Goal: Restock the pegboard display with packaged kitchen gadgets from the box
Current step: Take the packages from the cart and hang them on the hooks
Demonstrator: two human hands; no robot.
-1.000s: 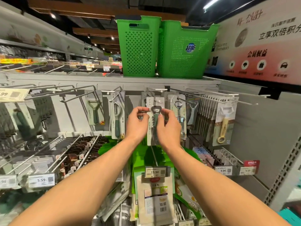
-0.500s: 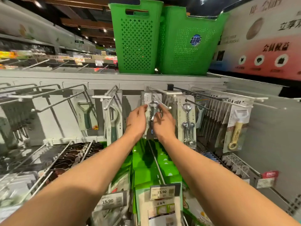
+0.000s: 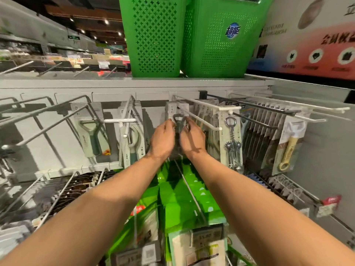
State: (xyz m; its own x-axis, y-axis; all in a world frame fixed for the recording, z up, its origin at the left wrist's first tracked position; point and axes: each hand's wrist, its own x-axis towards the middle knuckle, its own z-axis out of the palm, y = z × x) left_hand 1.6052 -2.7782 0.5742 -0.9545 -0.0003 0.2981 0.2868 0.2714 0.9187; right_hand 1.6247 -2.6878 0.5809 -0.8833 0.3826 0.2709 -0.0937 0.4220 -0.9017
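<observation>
A carded bottle opener package (image 3: 178,120) hangs deep on a white peg hook (image 3: 201,120) against the grey pegboard (image 3: 57,139). My left hand (image 3: 163,139) pinches its left edge and my right hand (image 3: 193,139) pinches its right edge. The lower half of the card is hidden behind my hands. Other carded gadgets hang on neighbouring hooks: a peeler (image 3: 90,131), a green-handled peeler (image 3: 132,139) and a corkscrew (image 3: 232,143). No box is in view.
Two green perforated baskets (image 3: 155,35) stand on the shelf top (image 3: 96,81). Bare wire hooks (image 3: 46,114) jut out at left. A dense row of packages (image 3: 269,131) hangs at right. Green packs (image 3: 184,192) and price tags (image 3: 207,236) fill lower hooks.
Both hands have pushed the bottle opener package along the hook from its tip back to the pegboard. The camera has moved closer and tilted down.
</observation>
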